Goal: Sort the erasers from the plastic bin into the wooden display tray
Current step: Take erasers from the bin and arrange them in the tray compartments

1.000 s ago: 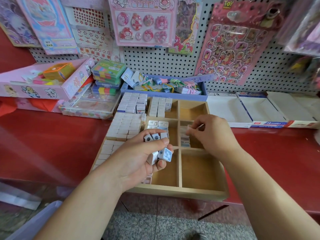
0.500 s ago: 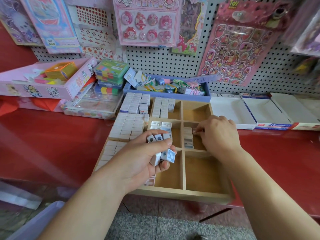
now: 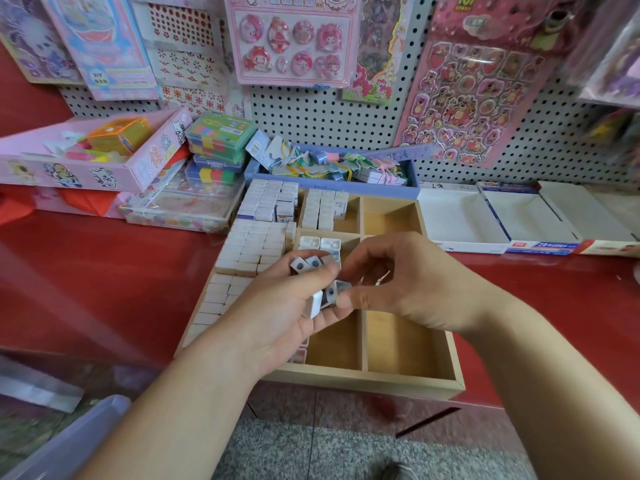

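Where the two hands meet: over the middle of the wooden display tray (image 3: 363, 384). The left hand (image 3: 277, 317) is palm-up, its fingers curled round a clutch of erasers (image 3: 313, 263). The right hand (image 3: 415, 285) meets the clutch from the right with its thumb tip against a lower eraser and its fingers curled above. Whether that pinch has closed cannot be told.
Hidden: the left palm and fingers cover the rest of the clutch. The right hand covers the tray cell beneath it. The left wrist covers part of the section toward the person and left of the grip.
Cut off: the plastic bin (image 3: 69, 441) sits well down-left of the grip. Only a translucent corner is inside the frame, and its contents cannot be seen.
Hard to make out: the print on the erasers is blurred.
Edges: the tray's near rim lies toward the person from the grip, at or just past the front edge of the red counter (image 3: 104, 271).
Open room: two cells just toward the person from the grip show bare wood floor, as does one beyond and to the right.
Counts: two hands. Three eraser ends show above the left thumb and at least two more below it. Two erasers lie face up in the cell just beyond the grip. The packed rows (image 3: 252, 251) left of the grip are too tight to count.
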Demonstrator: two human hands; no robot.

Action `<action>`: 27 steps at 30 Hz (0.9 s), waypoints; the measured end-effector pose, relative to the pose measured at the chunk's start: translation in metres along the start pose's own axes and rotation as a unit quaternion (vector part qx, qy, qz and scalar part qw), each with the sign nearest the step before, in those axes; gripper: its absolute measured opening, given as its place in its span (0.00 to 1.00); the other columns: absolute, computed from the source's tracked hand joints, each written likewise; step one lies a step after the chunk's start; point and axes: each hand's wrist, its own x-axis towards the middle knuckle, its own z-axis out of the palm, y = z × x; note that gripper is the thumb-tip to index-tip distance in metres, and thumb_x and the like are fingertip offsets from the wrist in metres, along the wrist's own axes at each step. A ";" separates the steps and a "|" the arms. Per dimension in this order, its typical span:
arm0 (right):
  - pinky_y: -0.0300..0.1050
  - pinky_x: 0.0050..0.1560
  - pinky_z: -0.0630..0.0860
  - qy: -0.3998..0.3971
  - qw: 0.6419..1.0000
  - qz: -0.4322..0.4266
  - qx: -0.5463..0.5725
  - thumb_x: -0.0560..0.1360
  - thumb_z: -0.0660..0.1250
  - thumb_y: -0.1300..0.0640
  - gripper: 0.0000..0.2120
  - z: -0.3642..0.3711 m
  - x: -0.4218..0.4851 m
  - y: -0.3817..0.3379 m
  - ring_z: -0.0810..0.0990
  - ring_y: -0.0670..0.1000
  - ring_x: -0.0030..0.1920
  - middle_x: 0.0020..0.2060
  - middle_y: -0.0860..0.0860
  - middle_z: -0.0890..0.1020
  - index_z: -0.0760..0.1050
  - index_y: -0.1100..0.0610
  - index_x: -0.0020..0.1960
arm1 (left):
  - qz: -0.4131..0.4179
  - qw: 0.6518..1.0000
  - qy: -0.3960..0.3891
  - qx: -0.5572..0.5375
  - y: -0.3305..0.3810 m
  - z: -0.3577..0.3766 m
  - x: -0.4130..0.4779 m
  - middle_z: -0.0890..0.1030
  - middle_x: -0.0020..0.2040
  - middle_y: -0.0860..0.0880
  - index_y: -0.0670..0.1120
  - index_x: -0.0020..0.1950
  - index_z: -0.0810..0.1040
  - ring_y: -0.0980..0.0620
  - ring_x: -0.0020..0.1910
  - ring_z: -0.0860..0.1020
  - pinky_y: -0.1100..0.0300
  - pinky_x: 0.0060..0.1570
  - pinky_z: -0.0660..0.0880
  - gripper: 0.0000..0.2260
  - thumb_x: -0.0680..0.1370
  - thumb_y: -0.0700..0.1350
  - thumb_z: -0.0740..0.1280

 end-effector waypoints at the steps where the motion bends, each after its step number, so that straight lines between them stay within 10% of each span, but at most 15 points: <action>1: 0.54 0.44 0.79 -0.005 1.000 0.007 0.001 0.69 0.81 0.53 0.10 0.001 0.000 0.002 0.79 0.47 0.38 0.41 0.51 0.85 0.84 0.54 0.47 | 0.000 1.000 0.004 -0.002 -0.001 0.000 0.000 0.85 0.53 0.36 0.40 0.63 0.79 0.44 0.46 0.86 0.50 0.45 0.84 0.12 0.79 0.36 0.69; 8: 0.36 0.35 0.71 0.018 1.000 0.002 0.013 0.73 0.77 0.51 0.08 0.001 -0.005 0.004 0.75 0.41 0.33 0.32 0.43 0.81 0.82 0.55 0.45 | -0.001 0.999 -0.001 -0.035 0.000 0.002 -0.001 0.86 0.53 0.37 0.37 0.63 0.78 0.43 0.49 0.87 0.52 0.43 0.84 0.12 0.80 0.35 0.68; 12: 0.51 0.44 0.80 0.140 0.989 0.018 0.055 0.74 0.76 0.54 0.08 -0.016 0.000 0.024 0.81 0.52 0.36 0.36 0.53 0.84 0.81 0.58 0.46 | -0.004 0.999 0.013 -0.030 0.001 0.001 -0.001 0.84 0.55 0.33 0.37 0.61 0.78 0.37 0.50 0.86 0.52 0.43 0.84 0.10 0.79 0.34 0.69; 15: 0.42 0.42 0.78 0.223 0.963 0.072 -0.131 0.73 0.77 0.50 0.08 -0.027 0.004 0.054 0.81 0.47 0.41 0.39 0.47 0.83 0.81 0.53 0.46 | -0.007 1.000 0.022 -0.018 0.001 -0.001 -0.001 0.82 0.55 0.31 0.38 0.60 0.78 0.36 0.50 0.86 0.51 0.44 0.84 0.10 0.79 0.33 0.69; 20: 0.47 0.50 0.75 0.131 0.923 0.089 -0.350 0.75 0.73 0.49 0.10 -0.016 0.011 0.065 0.77 0.51 0.51 0.50 0.47 0.81 0.81 0.49 0.56 | -0.008 1.000 0.015 -0.014 0.001 -0.001 0.000 0.82 0.55 0.31 0.38 0.61 0.78 0.37 0.50 0.86 0.52 0.43 0.84 0.12 0.78 0.33 0.69; 27: 0.49 0.54 0.74 0.150 0.895 0.105 -0.407 0.74 0.74 0.50 0.11 -0.009 0.022 0.062 0.75 0.54 0.55 0.53 0.51 0.79 0.82 0.48 0.57 | -0.017 1.000 0.007 -0.006 0.001 -0.003 -0.001 0.82 0.56 0.32 0.40 0.62 0.78 0.38 0.51 0.86 0.54 0.41 0.83 0.12 0.78 0.33 0.70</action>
